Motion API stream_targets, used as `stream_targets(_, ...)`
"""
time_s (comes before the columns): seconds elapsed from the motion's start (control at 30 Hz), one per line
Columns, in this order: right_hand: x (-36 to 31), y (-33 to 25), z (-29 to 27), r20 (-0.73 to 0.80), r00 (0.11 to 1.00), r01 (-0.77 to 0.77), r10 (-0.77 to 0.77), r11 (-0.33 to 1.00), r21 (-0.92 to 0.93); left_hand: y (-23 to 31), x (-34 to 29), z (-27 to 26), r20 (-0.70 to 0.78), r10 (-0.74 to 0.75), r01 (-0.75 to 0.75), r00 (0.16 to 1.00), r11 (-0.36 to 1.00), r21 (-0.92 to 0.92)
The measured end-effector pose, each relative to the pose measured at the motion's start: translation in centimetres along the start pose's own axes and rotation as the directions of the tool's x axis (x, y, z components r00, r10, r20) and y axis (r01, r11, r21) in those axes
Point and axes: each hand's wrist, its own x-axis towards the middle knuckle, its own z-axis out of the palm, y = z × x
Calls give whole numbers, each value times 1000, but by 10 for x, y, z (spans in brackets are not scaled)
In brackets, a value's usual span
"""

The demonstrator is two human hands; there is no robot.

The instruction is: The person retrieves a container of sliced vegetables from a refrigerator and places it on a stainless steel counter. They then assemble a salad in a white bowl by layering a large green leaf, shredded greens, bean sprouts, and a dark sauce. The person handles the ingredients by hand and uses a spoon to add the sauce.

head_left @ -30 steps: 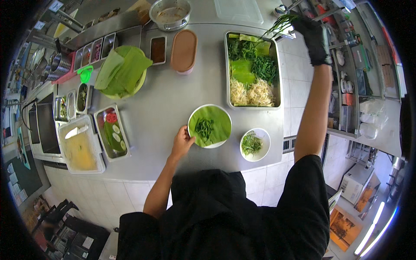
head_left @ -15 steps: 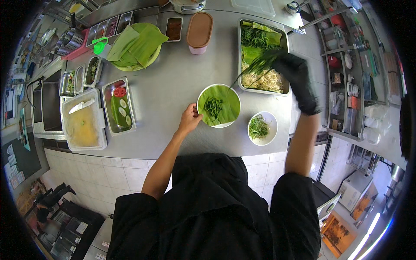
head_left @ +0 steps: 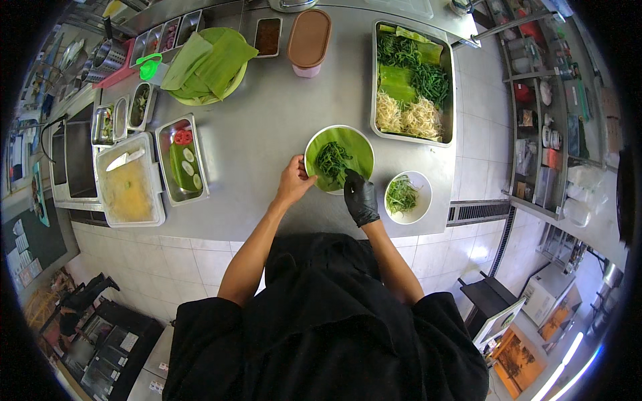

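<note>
Bowl (head_left: 334, 192) between both hands (head_left: 293, 180) (head_left: 362, 199)

The metal surface (head_left: 254, 150) carries a leaf-lined bowl (head_left: 339, 127) near its front edge, a smaller white bowl (head_left: 424, 195) beside it, a steel tray (head_left: 375, 77) behind these, and, further left, a brown-lidded container (head_left: 309, 37), a sauce pan (head_left: 259, 37), a green basin (head_left: 232, 92) and a narrow tray (head_left: 200, 157).

Floor (head_left: 170, 262): pale tile, dark grating (head_left: 478, 212). Metal counter (head_left: 257, 120); sink (head_left: 80, 160) at left; stocked shelving (head_left: 533, 206) at right. 2 light tubes (head_left: 565, 361) lit.
</note>
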Motion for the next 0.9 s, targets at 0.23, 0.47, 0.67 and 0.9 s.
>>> stream_targets(0.23,5,-18,-7,-158,983,88,-92,996,-33,34,-2,-3,-87,-94,114,992,955,273)
stream_targets(0.47,37,-7,-43,-237,967,-73,95,992,100,49,28,-14,-380,245,-76,892,909,410)
stream_targets(0.67,61,-25,-100,59,975,-216,216,835,507,66,45,-3,-308,69,4,949,973,230)
stream_targets(0.9,191,1,-156,-215,976,9,29,985,174,42,56,-4,-112,-38,76,993,933,353)
